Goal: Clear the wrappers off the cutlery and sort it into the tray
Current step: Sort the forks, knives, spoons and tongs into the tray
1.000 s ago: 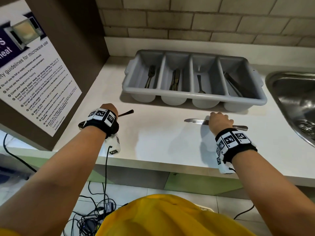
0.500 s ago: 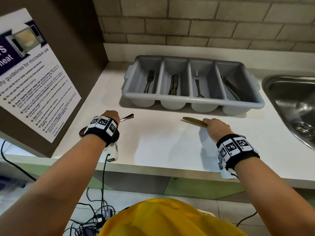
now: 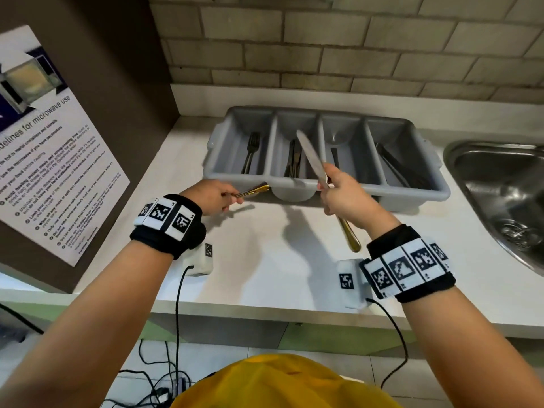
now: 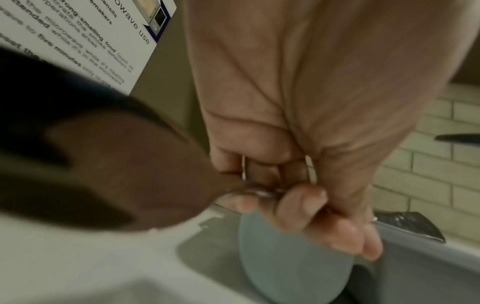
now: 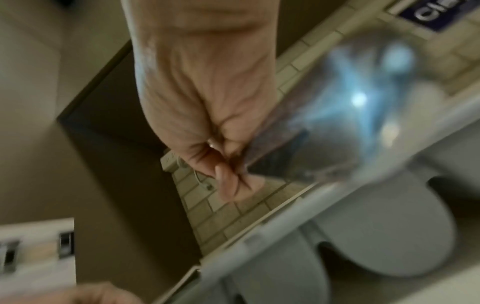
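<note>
A grey four-compartment tray (image 3: 412, 188) stands at the back of the white counter. My left hand (image 3: 217, 197) grips a spoon just in front of the tray's left end; its handle (image 3: 254, 189) points right. In the left wrist view the spoon bowl (image 4: 116, 164) looms blurred beside my curled fingers (image 4: 298, 199). My right hand (image 3: 344, 198) holds a knife (image 3: 309, 154) lifted off the counter, blade slanting up-left over the second compartment, golden handle end pointing down. The right wrist view shows the blurred knife (image 5: 324, 123) pinched by my fingers (image 5: 228, 181) above the tray (image 5: 285, 226). No wrapper is visible.
A fork (image 3: 251, 148) lies in the tray's first compartment, knives in the second, a spoon in the third, dark utensils in the fourth. A steel sink (image 3: 500, 187) is at the right. A microwave poster (image 3: 44, 148) covers the brown panel on the left.
Both hands have lifted their cutlery off the counter and moved toward the tray. The knife has swung from lying flat to pointing up over the tray.
</note>
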Available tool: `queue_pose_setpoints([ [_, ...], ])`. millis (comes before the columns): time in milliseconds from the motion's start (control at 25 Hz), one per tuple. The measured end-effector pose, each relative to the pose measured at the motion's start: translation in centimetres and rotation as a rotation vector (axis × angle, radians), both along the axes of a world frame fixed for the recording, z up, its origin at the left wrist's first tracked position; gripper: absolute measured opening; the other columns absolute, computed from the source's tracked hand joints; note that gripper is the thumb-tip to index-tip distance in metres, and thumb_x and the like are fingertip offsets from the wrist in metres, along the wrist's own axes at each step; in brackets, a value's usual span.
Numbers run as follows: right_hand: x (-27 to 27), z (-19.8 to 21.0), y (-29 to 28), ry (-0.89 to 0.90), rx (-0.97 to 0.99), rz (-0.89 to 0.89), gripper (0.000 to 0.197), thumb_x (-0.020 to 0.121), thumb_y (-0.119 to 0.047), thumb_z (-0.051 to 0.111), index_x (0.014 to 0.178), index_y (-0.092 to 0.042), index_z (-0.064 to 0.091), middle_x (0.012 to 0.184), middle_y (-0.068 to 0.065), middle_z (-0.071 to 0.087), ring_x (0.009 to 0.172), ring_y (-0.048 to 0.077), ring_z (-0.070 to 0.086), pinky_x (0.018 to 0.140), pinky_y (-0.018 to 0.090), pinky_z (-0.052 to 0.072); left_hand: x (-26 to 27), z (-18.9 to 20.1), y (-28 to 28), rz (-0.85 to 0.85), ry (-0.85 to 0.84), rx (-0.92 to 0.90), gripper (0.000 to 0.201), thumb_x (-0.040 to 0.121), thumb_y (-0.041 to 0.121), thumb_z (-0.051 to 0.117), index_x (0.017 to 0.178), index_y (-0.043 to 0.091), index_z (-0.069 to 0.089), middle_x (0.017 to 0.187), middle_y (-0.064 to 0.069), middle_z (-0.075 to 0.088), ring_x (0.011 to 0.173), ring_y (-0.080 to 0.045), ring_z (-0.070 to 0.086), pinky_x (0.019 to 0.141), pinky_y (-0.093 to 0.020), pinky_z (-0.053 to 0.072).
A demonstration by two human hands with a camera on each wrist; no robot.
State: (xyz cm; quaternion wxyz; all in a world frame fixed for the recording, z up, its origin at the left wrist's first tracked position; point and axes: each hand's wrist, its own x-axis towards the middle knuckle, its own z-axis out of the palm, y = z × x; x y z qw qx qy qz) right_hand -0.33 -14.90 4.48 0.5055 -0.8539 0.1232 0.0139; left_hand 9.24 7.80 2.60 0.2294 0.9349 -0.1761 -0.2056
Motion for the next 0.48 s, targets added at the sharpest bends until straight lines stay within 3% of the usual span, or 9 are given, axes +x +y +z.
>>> queue_pose_setpoints([
  [80,1.9,1.4,0.2,-0.027,0.240,-0.093,0.058,0.092,0.007,0.037,0.143,-0.021,0.033,0.087,-0.004,0.045,0.063,0.011,0.046,0.053,0.027,0.048,-0.1,0.9,-0.6,0.009,-0.039,-0.122,0.025,0.096,0.020,0.047,0.110,0.020,0.066,0.081,-0.002,0.060,0.085,-0.019,0.053,0.065,-0.017,0.036],
  [160,4.2,2.3,0.2,-0.066,0.384,-0.228,0.057,0.092,0.010,0.039,0.142,-0.016,0.032,0.081,0.000,0.048,0.050,0.011,0.050,0.046,0.030,0.056,-0.3,1.3,-0.7,0.048,-0.062,-0.209,0.028,0.096,0.019,0.046,0.115,0.018,0.066,0.097,-0.011,0.067,0.092,-0.027,0.057,0.072,-0.026,0.039],
  [240,6.5,2.7,0.2,-0.048,0.434,-0.308,0.055,0.092,0.011,0.039,0.141,-0.012,0.030,0.077,0.005,0.051,0.034,0.010,0.052,0.039,0.027,0.053,-0.3,1.5,-0.8,0.086,-0.086,-0.279,0.029,0.096,0.016,0.045,0.115,0.016,0.066,0.106,-0.015,0.067,0.092,-0.026,0.056,0.076,-0.027,0.038],
  [320,8.6,2.9,0.1,0.019,0.425,-0.330,0.049,0.092,0.011,0.039,0.136,-0.007,0.034,0.073,0.009,0.051,0.026,0.009,0.051,0.034,0.024,0.050,-0.1,1.8,-1.0,0.133,-0.112,-0.330,0.030,0.096,0.013,0.045,0.118,0.012,0.065,0.101,-0.006,0.065,0.091,-0.019,0.053,0.075,-0.025,0.040],
  [400,10.5,2.6,-0.2,0.082,0.328,-0.308,0.037,0.091,0.008,0.041,0.127,-0.002,0.044,0.072,0.011,0.053,0.036,0.010,0.055,0.037,0.022,0.051,0.2,1.9,-1.0,0.180,-0.136,-0.341,0.030,0.095,0.011,0.047,0.119,0.010,0.064,0.098,-0.003,0.061,0.091,-0.018,0.053,0.079,-0.024,0.040],
  [480,12.3,2.3,-0.6,0.114,0.202,-0.232,0.029,0.091,0.001,0.045,0.119,-0.001,0.053,0.089,0.016,0.059,0.059,0.014,0.060,0.052,0.022,0.055,0.7,1.8,-0.9,0.193,-0.146,-0.328,0.029,0.094,0.010,0.048,0.118,0.010,0.065,0.105,-0.008,0.066,0.095,-0.022,0.058,0.086,-0.027,0.043],
])
